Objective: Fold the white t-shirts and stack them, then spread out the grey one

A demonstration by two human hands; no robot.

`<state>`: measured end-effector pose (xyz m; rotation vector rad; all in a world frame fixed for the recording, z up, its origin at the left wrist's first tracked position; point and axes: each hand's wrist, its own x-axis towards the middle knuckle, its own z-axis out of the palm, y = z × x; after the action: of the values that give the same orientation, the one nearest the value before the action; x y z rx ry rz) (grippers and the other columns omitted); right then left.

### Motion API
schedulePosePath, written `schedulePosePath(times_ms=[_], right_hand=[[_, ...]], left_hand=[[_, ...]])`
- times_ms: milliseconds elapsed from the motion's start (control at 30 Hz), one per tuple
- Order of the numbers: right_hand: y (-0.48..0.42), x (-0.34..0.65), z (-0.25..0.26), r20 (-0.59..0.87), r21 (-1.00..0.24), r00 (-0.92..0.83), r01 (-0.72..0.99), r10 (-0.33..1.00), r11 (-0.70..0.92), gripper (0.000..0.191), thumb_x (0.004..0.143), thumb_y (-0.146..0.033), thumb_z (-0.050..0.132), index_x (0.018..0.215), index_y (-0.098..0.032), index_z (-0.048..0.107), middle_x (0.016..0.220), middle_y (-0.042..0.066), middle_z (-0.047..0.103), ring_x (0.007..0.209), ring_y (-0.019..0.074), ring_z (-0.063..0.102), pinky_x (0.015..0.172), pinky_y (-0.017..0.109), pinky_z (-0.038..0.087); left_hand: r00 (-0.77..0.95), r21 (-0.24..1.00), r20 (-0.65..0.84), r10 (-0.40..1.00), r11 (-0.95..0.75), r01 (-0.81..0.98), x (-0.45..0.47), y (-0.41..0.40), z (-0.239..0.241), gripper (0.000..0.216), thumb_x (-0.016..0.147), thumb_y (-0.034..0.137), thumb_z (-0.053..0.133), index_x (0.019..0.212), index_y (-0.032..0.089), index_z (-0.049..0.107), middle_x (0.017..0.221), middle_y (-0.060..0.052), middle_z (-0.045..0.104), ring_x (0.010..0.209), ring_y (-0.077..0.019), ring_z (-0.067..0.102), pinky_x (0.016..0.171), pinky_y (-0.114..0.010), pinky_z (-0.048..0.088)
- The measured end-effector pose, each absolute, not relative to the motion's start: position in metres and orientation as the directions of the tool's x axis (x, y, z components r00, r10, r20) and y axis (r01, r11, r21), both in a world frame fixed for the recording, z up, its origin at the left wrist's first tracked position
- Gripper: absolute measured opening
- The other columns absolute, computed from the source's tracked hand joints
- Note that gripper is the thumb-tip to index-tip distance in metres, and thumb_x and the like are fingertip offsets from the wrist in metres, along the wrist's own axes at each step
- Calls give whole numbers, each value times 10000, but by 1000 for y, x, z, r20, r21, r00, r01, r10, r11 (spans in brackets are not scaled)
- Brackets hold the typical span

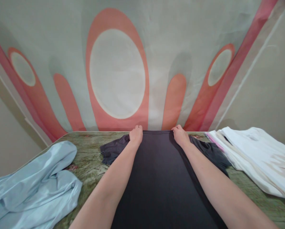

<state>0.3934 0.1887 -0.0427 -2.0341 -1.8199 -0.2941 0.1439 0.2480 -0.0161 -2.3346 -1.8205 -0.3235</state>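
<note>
A black T-shirt (pixel 161 178) is stretched out in front of me, running from the table's far edge toward my body. Its short sleeves stick out to both sides under my arms. My left hand (pixel 136 135) pinches the left end of the shirt's far edge, fingers closed on the fabric. At the right end of that same edge, my right hand (pixel 180 134) grips the cloth with its fingers closed. The band between both hands looks straight and taut. The near end of the shirt runs out of view at the bottom.
A crumpled light-blue garment (pixel 37 187) lies on the left of the green wood-patterned table (pixel 92 149). Stacked flat garments (pixel 259 156), a white printed one on top, lie at the right. A hanging cloth with orange shapes (pixel 154 38) rises behind the far edge.
</note>
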Motion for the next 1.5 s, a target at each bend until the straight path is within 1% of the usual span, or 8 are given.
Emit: schedulePosePath(times_ms=[233, 567, 733, 833, 1000, 1133, 1233, 1500], right_hand=[[186, 390, -41, 371, -136, 180, 981, 911, -138, 317, 881, -209, 351, 1108, -232, 571, 1082, 88, 561, 824, 187, 541, 687, 263, 354], [185, 389, -39, 405, -123, 101, 991, 909, -55, 227, 882, -229, 392, 987, -210, 593, 989, 66, 555, 810, 162, 539, 671, 256, 365], [183, 392, -37, 417, -88, 24, 996, 909, 14, 206, 878, -243, 419, 852, -192, 617, 902, 67, 580, 868, 181, 514, 770, 263, 368], [183, 393, -38, 419, -80, 10, 996, 908, 27, 209, 871, -259, 438, 833, -180, 629, 886, 80, 595, 889, 201, 503, 814, 286, 363], [184, 394, -39, 402, -129, 78, 991, 912, -27, 245, 865, -285, 457, 1006, -165, 617, 970, 93, 593, 923, 193, 526, 821, 271, 376], [181, 397, -38, 335, -119, 153, 986, 930, -119, 334, 887, -359, 396, 913, -169, 670, 927, 115, 604, 875, 200, 560, 777, 282, 397], [178, 399, -37, 355, -93, 203, 979, 912, -182, 409, 885, -418, 368, 880, -160, 685, 903, 139, 608, 843, 221, 573, 726, 305, 406], [182, 406, -41, 325, -158, 227, 970, 918, -185, 360, 839, -467, 451, 883, -179, 662, 924, 107, 606, 844, 212, 582, 718, 299, 398]], left_hand=[[221, 13, 270, 937, -233, 972, 145, 245, -18, 267, 927, 154, 278, 1092, 147, 487, 1055, -137, 516, 897, -199, 605, 768, -323, 451], [275, 89, 236, 932, -303, 949, 128, 254, -8, 155, 845, 264, 514, 922, 180, 620, 919, -94, 641, 890, -208, 601, 759, -294, 460], [321, 105, 206, 925, -347, 932, 119, 257, -3, 142, 796, 246, 575, 901, 239, 670, 924, -40, 668, 881, -177, 606, 749, -246, 462], [339, 79, 232, 912, -365, 928, 121, 254, -5, 189, 810, 230, 557, 968, 229, 661, 975, -65, 654, 918, -201, 595, 787, -284, 453], [351, 39, 259, 900, -373, 927, 125, 252, -13, 220, 869, 232, 464, 960, 193, 661, 972, -101, 622, 923, -215, 587, 795, -309, 444], [356, 24, 269, 895, -376, 926, 125, 253, -15, 257, 896, 237, 407, 952, 190, 653, 960, -104, 601, 946, -221, 575, 803, -320, 436], [344, 18, 281, 896, -363, 932, 125, 252, -16, 281, 909, 227, 363, 960, 181, 635, 976, -109, 580, 952, -220, 570, 810, -330, 431], [298, 9, 304, 905, -316, 949, 127, 249, -15, 289, 928, 232, 293, 1016, 177, 562, 1042, -101, 527, 900, -208, 587, 780, -330, 439]])
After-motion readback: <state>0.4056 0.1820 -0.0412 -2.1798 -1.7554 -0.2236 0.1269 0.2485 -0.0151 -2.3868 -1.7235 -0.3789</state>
